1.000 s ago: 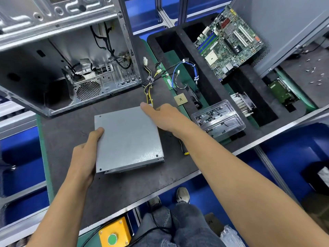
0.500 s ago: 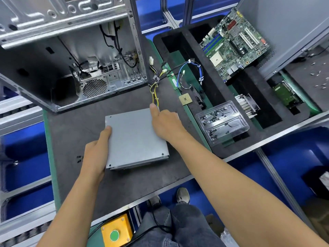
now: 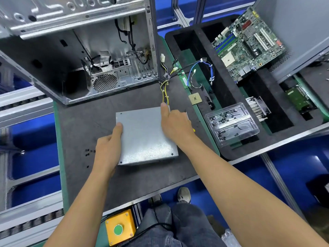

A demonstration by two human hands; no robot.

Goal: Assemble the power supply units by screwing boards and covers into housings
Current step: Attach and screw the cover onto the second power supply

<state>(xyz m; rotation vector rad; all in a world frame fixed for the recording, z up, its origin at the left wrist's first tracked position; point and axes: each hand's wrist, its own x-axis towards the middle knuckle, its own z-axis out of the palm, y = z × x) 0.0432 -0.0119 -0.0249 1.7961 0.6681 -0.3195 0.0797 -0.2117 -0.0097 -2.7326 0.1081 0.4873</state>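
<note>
PSU [image 3: 145,136] lies flat on dark surface [image 3: 85,122], grey lid up, centre of view, just in front of open case [image 3: 80,56]. Left hand [image 3: 106,147] grips PSU's left edge: thumb on top near the far-left corner, other fingers wrapped under/behind the edge, hidden. Right hand [image 3: 175,124] on PSU's right side, thumb laid along the top toward the far-right corner, rest of fingers curled over the right edge, so gripping it. PSU sits between both hands. Yellow/black wire bundle [image 3: 164,86] runs from PSU's far-right corner, just past the right thumb tip, up toward the case. Right of PSU: CPU chip [image 3: 195,98] on black foam tray [image 3: 199,50], clear screw box [image 3: 231,124], heatsink [image 3: 257,108], motherboard [image 3: 249,43] leaning further back. A few loose screws [image 3: 88,151] on surface left of left hand. Yellow button box [image 3: 120,229] below surface edge.
</note>
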